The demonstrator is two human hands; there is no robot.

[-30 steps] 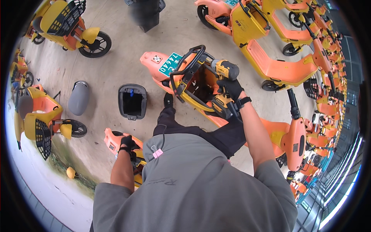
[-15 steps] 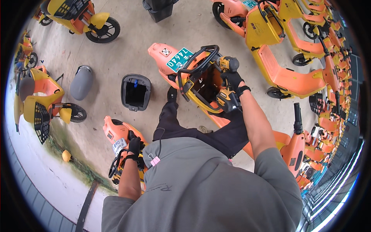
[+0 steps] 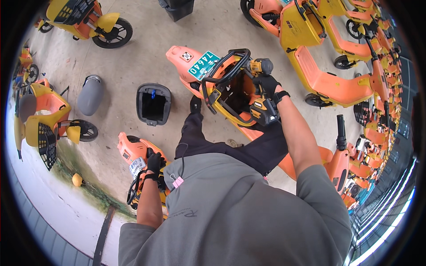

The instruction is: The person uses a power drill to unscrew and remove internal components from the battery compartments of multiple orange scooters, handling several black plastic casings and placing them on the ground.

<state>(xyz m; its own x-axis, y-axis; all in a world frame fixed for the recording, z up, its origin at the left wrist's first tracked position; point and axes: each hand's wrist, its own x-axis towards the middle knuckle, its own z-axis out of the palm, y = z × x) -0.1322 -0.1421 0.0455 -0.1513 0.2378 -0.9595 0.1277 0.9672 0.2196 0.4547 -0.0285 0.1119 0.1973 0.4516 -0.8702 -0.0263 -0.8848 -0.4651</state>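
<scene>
My right hand [image 3: 268, 86], in a black glove, grips a yellow-and-black cordless impact driver [image 3: 261, 66] with battery below. The driver is over the open compartment of an orange-and-yellow scooter [image 3: 177, 62] that has a black tubular rail [image 3: 226, 60] and a teal plate. My left hand [image 3: 154, 162], also gloved, is curled at the rear of a second orange scooter [image 3: 131, 144], beside its white plate; what its fingers hold is hidden.
A grey padded seat [image 3: 91, 95] and black open box [image 3: 166, 104] lie on the concrete floor [image 3: 124, 66]. A dark bin [image 3: 175, 9] stands behind. Scooters [image 3: 306, 66] line the right; others [image 3: 49, 111] stand left, near a stained white strip [image 3: 57, 186].
My left hand has shifted up and inward along the second scooter. The surroundings sit higher in view than a second ago. My right hand still holds the driver over the open compartment.
</scene>
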